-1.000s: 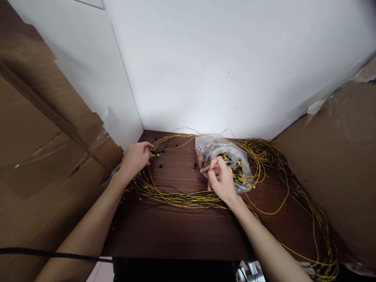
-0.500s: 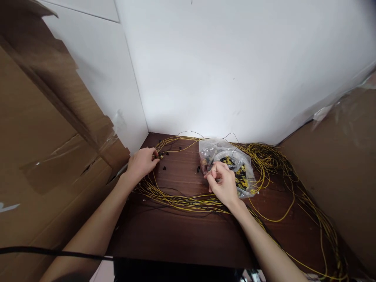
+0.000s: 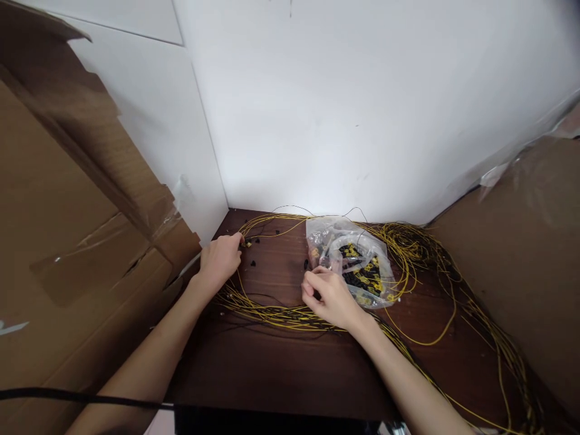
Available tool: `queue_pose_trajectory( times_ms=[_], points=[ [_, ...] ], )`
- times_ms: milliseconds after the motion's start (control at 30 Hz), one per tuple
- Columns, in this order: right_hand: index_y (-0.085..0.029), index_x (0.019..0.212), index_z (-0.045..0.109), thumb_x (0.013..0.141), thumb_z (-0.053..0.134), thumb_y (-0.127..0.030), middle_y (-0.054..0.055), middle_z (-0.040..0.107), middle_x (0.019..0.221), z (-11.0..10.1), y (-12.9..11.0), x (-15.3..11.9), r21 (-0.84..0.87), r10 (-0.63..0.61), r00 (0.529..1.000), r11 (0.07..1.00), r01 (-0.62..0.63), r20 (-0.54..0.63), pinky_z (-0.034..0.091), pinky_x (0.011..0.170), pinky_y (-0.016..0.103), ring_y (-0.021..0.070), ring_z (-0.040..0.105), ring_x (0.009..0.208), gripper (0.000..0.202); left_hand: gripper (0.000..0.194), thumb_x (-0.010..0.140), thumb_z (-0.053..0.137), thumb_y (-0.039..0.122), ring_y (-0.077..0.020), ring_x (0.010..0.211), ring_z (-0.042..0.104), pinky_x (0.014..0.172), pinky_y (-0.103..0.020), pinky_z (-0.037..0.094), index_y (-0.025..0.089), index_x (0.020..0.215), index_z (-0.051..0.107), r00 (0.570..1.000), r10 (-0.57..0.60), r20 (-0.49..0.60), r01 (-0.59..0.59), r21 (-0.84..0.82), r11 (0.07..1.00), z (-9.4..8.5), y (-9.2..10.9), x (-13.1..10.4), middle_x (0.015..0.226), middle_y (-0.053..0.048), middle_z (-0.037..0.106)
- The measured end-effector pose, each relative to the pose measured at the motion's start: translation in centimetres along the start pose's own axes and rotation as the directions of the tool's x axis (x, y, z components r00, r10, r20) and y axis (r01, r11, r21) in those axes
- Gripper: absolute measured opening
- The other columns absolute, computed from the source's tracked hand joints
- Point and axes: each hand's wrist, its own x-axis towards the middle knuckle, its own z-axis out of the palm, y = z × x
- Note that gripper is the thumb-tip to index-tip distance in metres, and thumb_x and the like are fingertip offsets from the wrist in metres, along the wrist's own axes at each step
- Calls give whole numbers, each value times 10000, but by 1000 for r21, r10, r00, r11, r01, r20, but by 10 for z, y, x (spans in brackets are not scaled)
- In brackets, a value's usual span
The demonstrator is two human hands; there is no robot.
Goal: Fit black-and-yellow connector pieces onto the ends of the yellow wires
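My left hand (image 3: 220, 261) is closed at the left side of the table, its fingertips pressed together where thin yellow wires (image 3: 260, 219) run into it. Just right of those fingertips lies a small yellow and black piece (image 3: 247, 244). My right hand (image 3: 330, 297) is curled in a pinch in front of a clear plastic bag (image 3: 312, 226); whatever its fingers hold is hidden. Inside the bag are many small black and yellow parts (image 3: 365, 275). A bundle of yellow and black wires (image 3: 272, 314) passes below both hands.
A tangle of wires (image 3: 405, 238) lies at the back right and trails down the right side. Small black bits (image 3: 253, 263) are scattered on the brown table (image 3: 281, 368). Cardboard (image 3: 90, 241) stands at left, more cardboard (image 3: 521, 229) at right, a white wall (image 3: 317, 121) behind.
My left hand's fingers have closed at the wires, having been apart before. My right hand has moved left and toward me, uncovering more of the parts in the bag.
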Motion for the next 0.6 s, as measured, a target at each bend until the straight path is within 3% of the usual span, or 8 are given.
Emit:
queue_pose_trajectory(
  times_ms=[100,200,300,367,433,500,600],
  points=[
    [-215,682,374,713,441,-57,-49,477,573,-1,3,-1,-16,4,1000,1000,-4,6,395,702,267,113,418,515,175,338,785,430,183,-300,863,623,647,-350,468,200,1096,561,999,22,-26,-23,-25,999,0,3,-1,972,-124,657],
    [-214,680,370,728,446,-65,-50,479,574,-4,5,-1,-25,24,1000,999,-24,-11,391,699,265,111,420,510,174,324,772,438,182,-252,795,618,625,-312,451,199,1072,561,990,61,-126,-73,-95,993,-2,7,-3,953,-92,650],
    [-214,677,378,747,452,-77,-50,477,567,-7,4,0,-25,32,999,999,-32,-34,391,687,266,109,415,500,171,288,785,447,200,-188,738,585,641,-278,434,197,1044,573,959,167,-231,-229,-273,935,-5,14,-5,887,-50,632],
    [-212,683,400,770,465,-101,-34,510,596,-8,1,1,-1,48,997,999,-48,-63,395,674,269,119,458,539,156,286,790,461,205,-145,675,538,636,-254,424,189,1056,565,922,299,-248,-383,-448,808,-8,21,-9,811,-20,609],
    [-208,732,445,798,473,-128,-13,560,655,-8,-4,2,85,90,992,993,-83,-86,411,671,268,132,520,608,107,309,797,474,211,-109,597,466,591,-229,399,191,1100,536,883,413,-225,-458,-610,647,-9,30,-15,759,8,579],
    [-204,842,494,822,477,-152,7,610,748,-7,-8,4,224,143,986,967,-121,-88,437,685,261,137,570,685,59,314,795,503,216,-91,564,412,549,-211,365,194,1108,521,860,473,-193,-447,-733,513,-8,39,-21,753,18,567],
    [-206,1031,504,844,499,-196,17,640,842,-5,-10,6,385,210,975,908,-167,-72,464,697,253,132,599,742,188,280,799,539,246,-87,589,433,551,-209,359,183,1071,522,848,511,-143,-363,-858,364,-2,51,-28,766,11,569]
  ],
)
